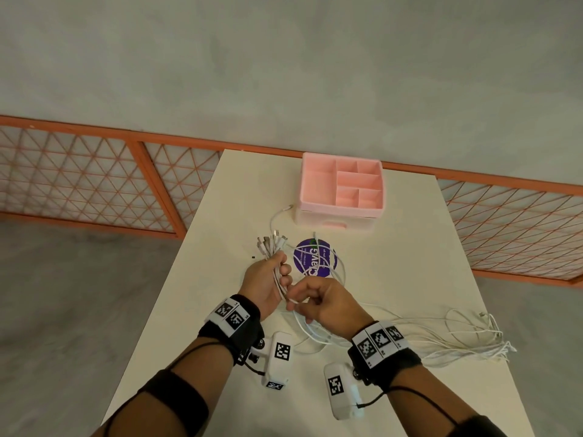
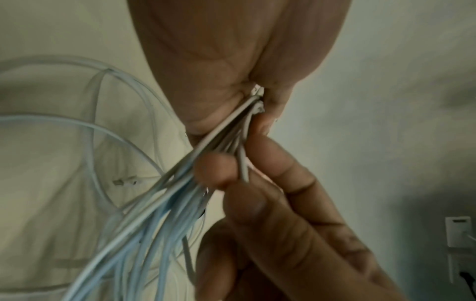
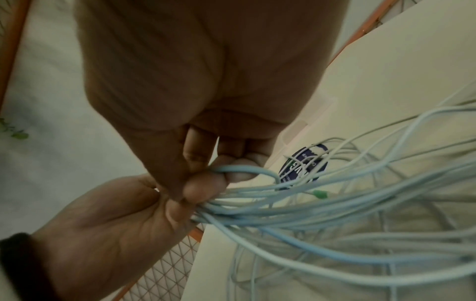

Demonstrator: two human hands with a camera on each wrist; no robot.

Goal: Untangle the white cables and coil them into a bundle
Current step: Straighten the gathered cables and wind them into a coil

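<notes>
Several white cables (image 1: 419, 334) trail across the cream table (image 1: 394, 263) to the right, their far ends heaped near the right edge. My left hand (image 1: 273, 280) grips a gathered bunch of them, with the plug ends (image 1: 272, 243) fanning out above its fingers. My right hand (image 1: 310, 300) sits right beside it and pinches cables (image 3: 247, 170) between thumb and fingers. In the left wrist view the cables (image 2: 165, 203) run out of the left hand's (image 2: 253, 114) closed grip. One cable end (image 1: 285, 210) lies apart, by the pink box.
A pink organiser box (image 1: 342, 190) with open compartments and a front drawer stands at the table's back. A round purple sticker (image 1: 315, 257) lies under cable loops. An orange-framed mesh fence (image 1: 94, 181) runs behind the table, over grey floor.
</notes>
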